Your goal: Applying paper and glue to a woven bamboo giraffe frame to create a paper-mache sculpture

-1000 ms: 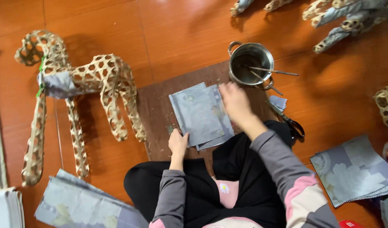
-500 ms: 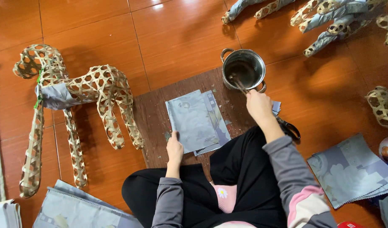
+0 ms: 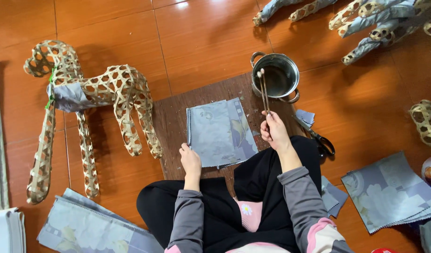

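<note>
On the red-brown floor [image 3: 107, 28] we sit cross-legged, looking down past our black trousers and grey sleeves. To our left lies the biggest thing, a woven bamboo animal frame [image 3: 103, 93], on its side, its neck partly wrapped in grey cloth. Across the top right we see more woven legs [image 3: 365, 23], some covered in the same grey-blue cloth. Straight in front of us a dark wooden board [image 3: 173, 117] rests on the floor, and on it sits a small stack of grey-blue flowered cloth squares [image 3: 220, 131]. A second stack [image 3: 389, 192] lies well off to our right, and larger folded cloth [image 3: 84, 225] lies near our left knee. Beyond the board's far right corner stands a steel pot [image 3: 276, 75] with two handles. Black-handled scissors [image 3: 323, 140] lie on the floor just beside our right wrist.

Our left hand [image 3: 191, 161] rests with curled fingers on the near left corner of the cloth stack, pressing it rather than gripping. Our right hand [image 3: 273, 131] is closed around the lower end of a pair of thin sticks [image 3: 263, 91], which stand tilted upward with their pale tips over the pot's rim.
</note>
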